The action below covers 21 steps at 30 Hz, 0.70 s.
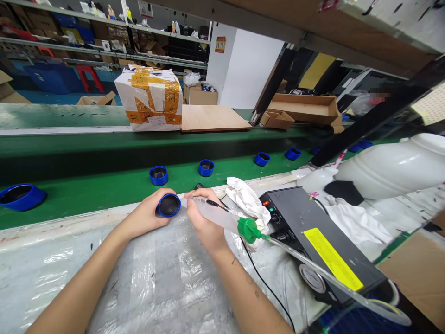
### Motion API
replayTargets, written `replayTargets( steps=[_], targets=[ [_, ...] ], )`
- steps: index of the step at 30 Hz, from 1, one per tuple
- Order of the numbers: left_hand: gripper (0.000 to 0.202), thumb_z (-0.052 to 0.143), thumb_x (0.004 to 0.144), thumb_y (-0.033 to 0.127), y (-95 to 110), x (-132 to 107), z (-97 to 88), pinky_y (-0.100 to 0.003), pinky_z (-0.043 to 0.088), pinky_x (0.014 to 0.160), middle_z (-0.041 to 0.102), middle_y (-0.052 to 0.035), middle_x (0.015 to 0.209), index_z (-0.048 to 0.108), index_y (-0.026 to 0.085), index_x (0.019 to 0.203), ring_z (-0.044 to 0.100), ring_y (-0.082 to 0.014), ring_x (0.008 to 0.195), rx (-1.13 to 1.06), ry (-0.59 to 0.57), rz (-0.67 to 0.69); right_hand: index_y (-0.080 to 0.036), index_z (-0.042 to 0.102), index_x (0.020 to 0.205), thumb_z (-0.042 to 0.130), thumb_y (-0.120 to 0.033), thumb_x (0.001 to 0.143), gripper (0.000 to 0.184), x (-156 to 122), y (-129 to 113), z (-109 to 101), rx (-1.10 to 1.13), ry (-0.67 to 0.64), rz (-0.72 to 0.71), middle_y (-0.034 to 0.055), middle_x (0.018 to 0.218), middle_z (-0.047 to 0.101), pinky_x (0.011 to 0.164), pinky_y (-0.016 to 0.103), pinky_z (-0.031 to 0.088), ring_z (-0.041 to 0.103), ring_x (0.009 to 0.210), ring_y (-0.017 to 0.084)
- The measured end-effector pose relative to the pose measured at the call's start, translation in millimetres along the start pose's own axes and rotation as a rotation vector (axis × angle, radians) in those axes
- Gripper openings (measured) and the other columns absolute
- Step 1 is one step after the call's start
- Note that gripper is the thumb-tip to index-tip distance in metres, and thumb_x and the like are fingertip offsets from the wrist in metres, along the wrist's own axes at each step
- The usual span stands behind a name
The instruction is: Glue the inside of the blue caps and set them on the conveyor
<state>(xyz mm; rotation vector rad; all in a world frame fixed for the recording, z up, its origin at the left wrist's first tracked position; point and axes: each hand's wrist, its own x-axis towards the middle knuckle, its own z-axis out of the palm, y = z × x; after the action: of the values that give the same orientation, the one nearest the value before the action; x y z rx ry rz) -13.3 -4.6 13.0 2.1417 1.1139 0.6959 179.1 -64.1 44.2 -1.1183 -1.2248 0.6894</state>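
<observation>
My left hand [153, 214] is wrapped round a round blue cap with a black inside [169, 205], tilted so its hollow faces me. In my right hand [206, 227] lies a translucent dispensing syringe [222, 220], its tip end toward the cap; whether the tip touches the cap is hidden by my fingers. A green adapter [249, 230] at the syringe's back end joins a clear air hose [313, 266]. This hose runs past a grey dispenser box [313, 232] with a yellow label, lit lamps and a dial gauge. A crumpled white cloth [247, 197] lies just beyond my right hand.
Several similar blue caps [206, 168] stand along the green conveyor belt [104, 190] ahead. A large white plastic jug [399, 164] lies at right. Behind the belt sit a taped white carton [151, 98] and a wooden board [213, 118]. A slanted black post [365, 118] crosses the right side.
</observation>
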Motion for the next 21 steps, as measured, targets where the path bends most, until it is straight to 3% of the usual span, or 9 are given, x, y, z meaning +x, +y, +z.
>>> replayTargets(
  steps=[11, 21],
  targets=[
    [0.048, 0.066, 0.076, 0.027, 3.4, 0.5, 0.3, -0.039, 0.052, 0.1, 0.065, -0.006, 0.126, 0.056, 0.023, 0.123, 0.065, -0.0278, 0.115, 0.015, 0.013, -0.011, -0.024, 0.068, 0.085, 0.069, -0.022, 0.082, 0.004, 1.2, 2.2, -0.8, -0.041, 0.011, 0.022, 0.0001, 0.087, 0.08, 0.087, 0.034, 0.055, 0.075, 0.085, 0.022],
    [0.046, 0.066, 0.077, 0.028, 4.3, 1.2, -0.1, -0.041, 0.052, 0.099, 0.065, -0.0065, 0.124, 0.056, 0.023, 0.121, 0.065, -0.0283, 0.113, 0.01, 0.01, -0.021, -0.022, 0.065, 0.079, 0.065, -0.026, 0.08, 0.005, 3.7, -2.3, 0.9, -0.02, -0.026, 0.061, 0.0026, 0.08, 0.075, 0.074, 0.033, 0.054, 0.071, 0.077, 0.022]
  ],
)
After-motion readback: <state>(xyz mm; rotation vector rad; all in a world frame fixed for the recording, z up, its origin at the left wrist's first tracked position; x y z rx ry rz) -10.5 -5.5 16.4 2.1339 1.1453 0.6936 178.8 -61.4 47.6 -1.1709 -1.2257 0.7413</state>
